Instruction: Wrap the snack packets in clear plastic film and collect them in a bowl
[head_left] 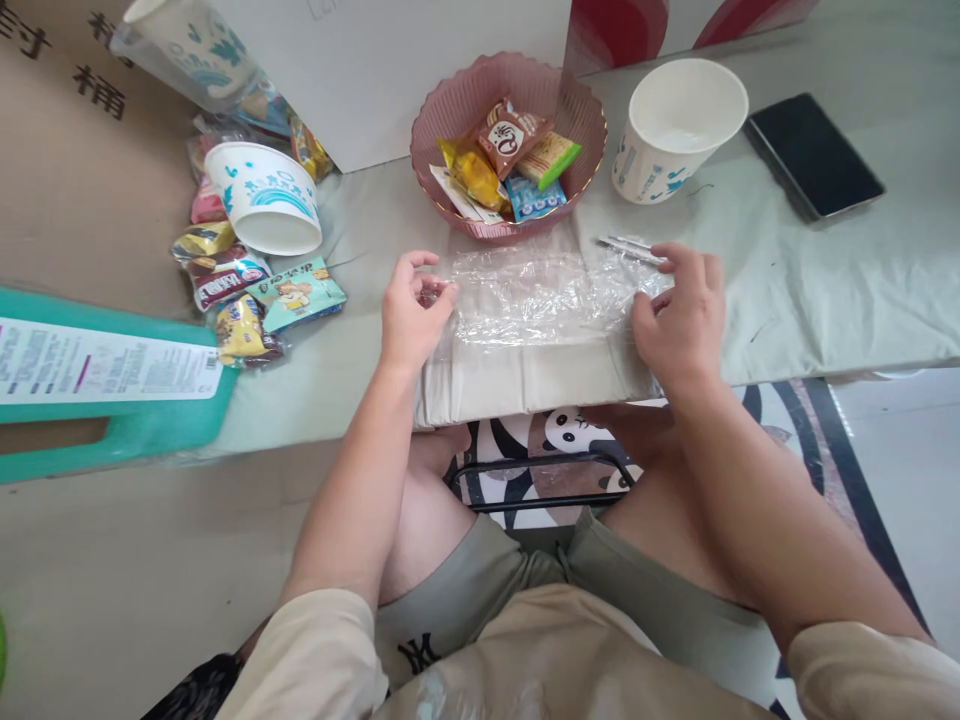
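— Holding the clear plastic bag (536, 295) flat on the counter (825, 290), is that it?

— Yes. The left hand (409, 320) pinches the bag's left edge between thumb and fingers, and the right hand (682, 320) rests with curled fingers on its right edge. The hands are well apart, with the bag stretched between them, just ahead of the person's knees.

— What could spoil it?

— The film looks thin and crinkled. I judge that a pull from one side only would let it slip from the other hand or bunch up. It also lies near the counter's front edge, so a loose corner might slide off toward the lap.

— Anything close enough to knock?

— The pink bowl (510, 140) of snacks sits just beyond the bag, and a paper cup (675, 130) stands beyond the right hand. A quick lift of that hand could tip the cup. The phone (814, 155) lies farther right, and loose snack packets (255, 290) are well left of the left hand.
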